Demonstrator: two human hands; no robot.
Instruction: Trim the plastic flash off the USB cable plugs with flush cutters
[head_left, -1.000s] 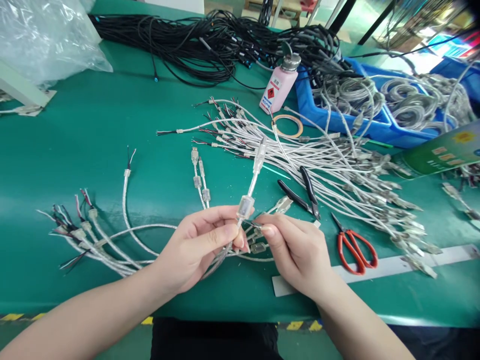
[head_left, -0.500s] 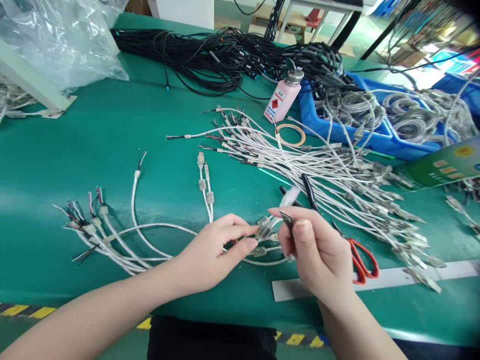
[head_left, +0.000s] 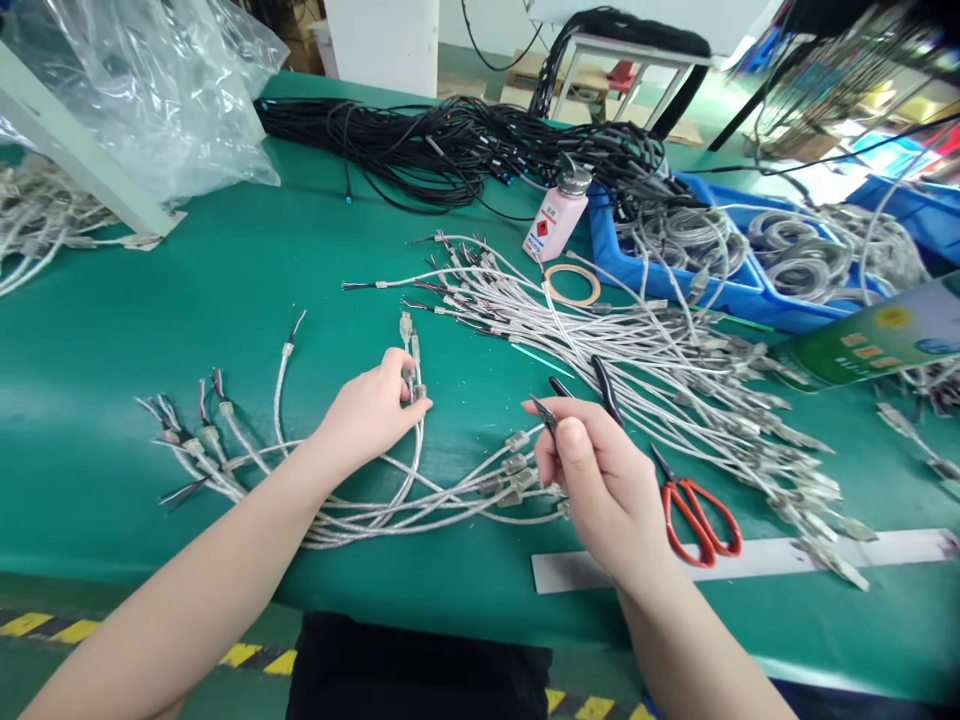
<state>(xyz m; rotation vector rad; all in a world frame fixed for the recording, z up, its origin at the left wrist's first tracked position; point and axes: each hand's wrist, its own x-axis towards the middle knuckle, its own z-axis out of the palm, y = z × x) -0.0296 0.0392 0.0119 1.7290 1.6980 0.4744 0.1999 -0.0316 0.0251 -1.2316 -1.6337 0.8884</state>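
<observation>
My left hand [head_left: 375, 405] is closed at the beads of two white USB cables [head_left: 415, 440]; whether it grips one or both I cannot tell. Their plugs [head_left: 406, 326] stick out beyond its fingertips. In my right hand [head_left: 600, 470] a small dark, pointed metal tool [head_left: 545, 412] is pinched between thumb and forefinger, its body mostly hidden by the palm. Just left of that hand lie several clear cable beads [head_left: 516, 465] on white cables. Stripped wire ends [head_left: 214, 390] of the loose cables fan out at the left.
A large bundle of white cables [head_left: 600, 335] spreads across the right side. Nearby are red-handled scissors [head_left: 701, 515], black-handled pliers [head_left: 606, 388], a metal ruler [head_left: 570, 572], a tape ring [head_left: 551, 285], a pink bottle [head_left: 556, 222], blue bins [head_left: 607, 235] and black cables [head_left: 390, 150].
My left hand has moved left and away from me, from the beads beside my right hand to the two USB cables. The right hand still holds the pointed tool; the camera view has shifted slightly.
</observation>
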